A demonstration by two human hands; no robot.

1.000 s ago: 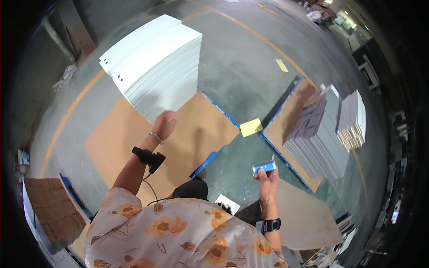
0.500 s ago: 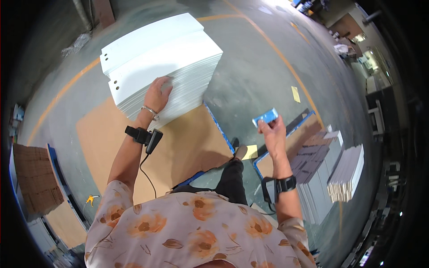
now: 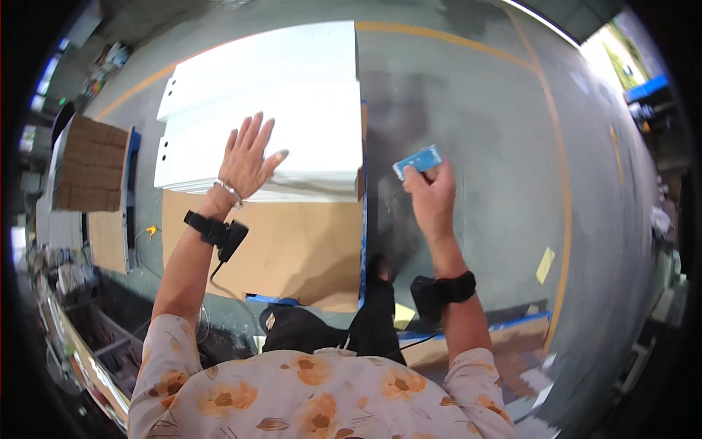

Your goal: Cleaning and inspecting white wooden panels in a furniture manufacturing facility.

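Note:
My left hand (image 3: 247,157), fingers spread, is over the near part of a stack of white panels (image 3: 314,80); whether the palm touches the top one I cannot tell. Two dark holes show near the left end of each of two panels. In my right hand (image 3: 433,196) is a small flat blue block with whitish edges (image 3: 418,161), gripped between thumb and fingers above the floor, to the right of the stack. The white panels rest on a brown board (image 3: 256,238), bare on its near side.
Blue edging (image 3: 363,252) runs along the board's right side. At left stands a stack of brown cardboard (image 3: 91,164), with a yellow air gun (image 3: 152,232) near it. Another blue-edged board (image 3: 468,340) is at lower right. Yellow paper (image 3: 545,265) lies on the grey floor.
The view has turned, so the white stack now appears squarer and nearer. My left hand has gone from the stack's near edge to over its top, fingers spreading. The right hand keeps the blue block.

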